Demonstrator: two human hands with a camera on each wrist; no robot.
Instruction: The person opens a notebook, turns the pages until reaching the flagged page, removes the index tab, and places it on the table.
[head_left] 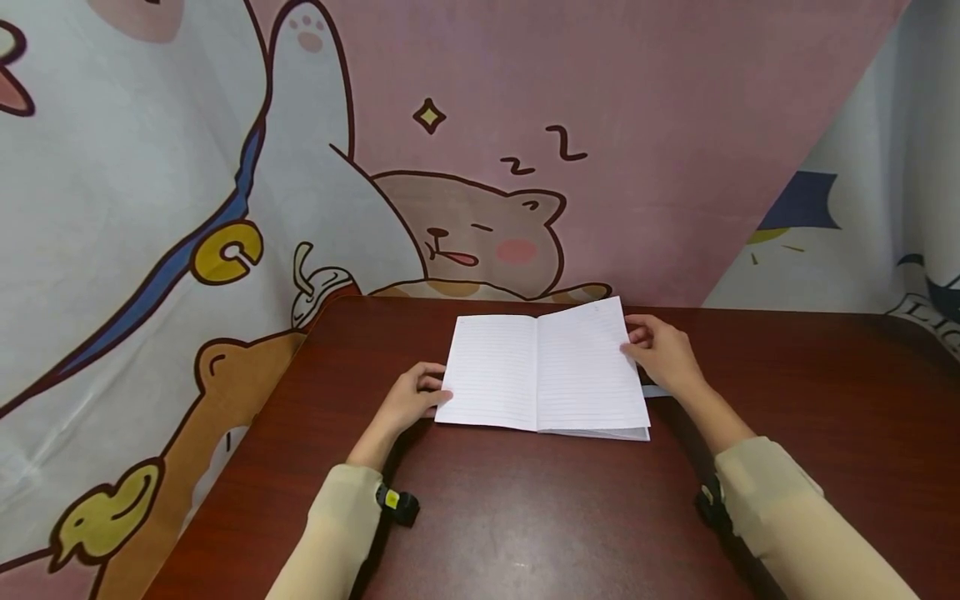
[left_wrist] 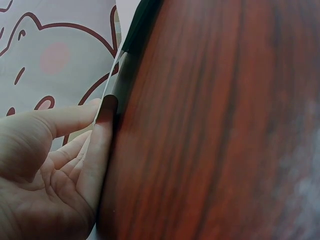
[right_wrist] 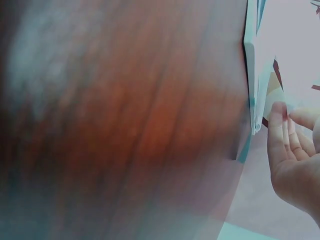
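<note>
An open notebook [head_left: 491,375] with white lined pages lies on the table in the head view. My left hand [head_left: 408,398] holds its left edge, thumb on top of the page and fingers beneath. The left wrist view shows that hand [left_wrist: 55,170] pinching the edge, with a dark green cover [left_wrist: 142,22] below. My right hand [head_left: 667,354] pinches the outer edge of the right page [head_left: 588,367], which is raised and slightly skewed over the pages below. From the right wrist, thumb and fingertips of the hand [right_wrist: 295,150] meet beside the page stack [right_wrist: 255,75].
The notebook rests on a dark red-brown wooden table [head_left: 525,517]. A pale strip [head_left: 657,391] sticks out under the notebook's right side. A cartoon-printed cloth [head_left: 637,150] hangs behind and at the left. Both wrists carry a black camera [head_left: 401,506].
</note>
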